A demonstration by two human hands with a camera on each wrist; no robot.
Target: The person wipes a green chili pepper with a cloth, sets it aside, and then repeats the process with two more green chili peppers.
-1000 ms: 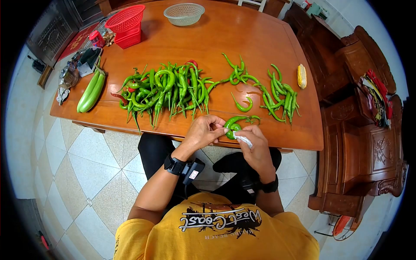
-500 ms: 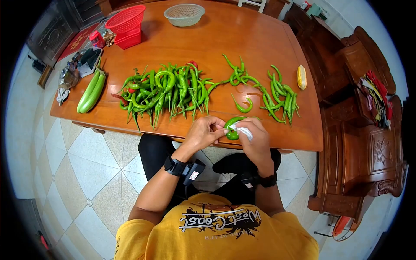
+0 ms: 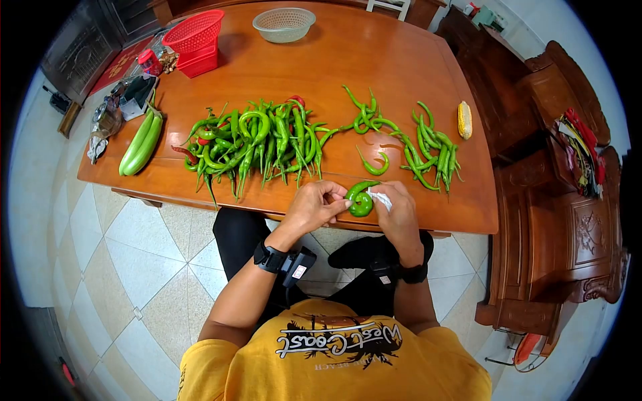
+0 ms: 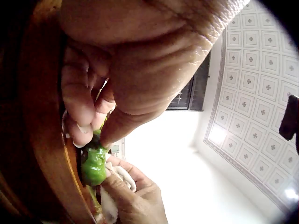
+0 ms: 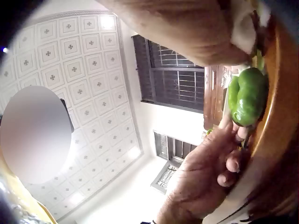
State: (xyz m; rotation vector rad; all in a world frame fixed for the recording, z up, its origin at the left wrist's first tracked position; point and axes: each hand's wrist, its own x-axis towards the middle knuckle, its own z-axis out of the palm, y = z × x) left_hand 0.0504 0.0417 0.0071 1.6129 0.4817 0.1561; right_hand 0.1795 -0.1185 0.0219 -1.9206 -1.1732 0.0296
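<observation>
Over the table's front edge, my left hand (image 3: 313, 204) pinches a curled green chili pepper (image 3: 360, 207) between thumb and fingertips at its left side. My right hand (image 3: 401, 217) holds a crumpled white tissue (image 3: 382, 199) by the pepper's right end. In the left wrist view the tissue (image 4: 122, 179) is bunched in the right fingers, right beside the glossy pepper (image 4: 95, 165). The right wrist view shows the pepper's (image 5: 251, 95) bent body between both hands; its stem end is partly hidden by the right hand.
A big heap of green chilies (image 3: 261, 137), a few red among them, lies left of centre. Smaller groups (image 3: 438, 150) and a single chili (image 3: 374, 164) lie to the right. Corn (image 3: 465, 120), eggplants (image 3: 142, 144), a red basket (image 3: 194, 40) and a pale colander (image 3: 284, 25) stand around.
My right hand and the tissue have shifted slightly up and right along the pepper, uncovering more of its curled part. My left hand keeps the same pinch in place.
</observation>
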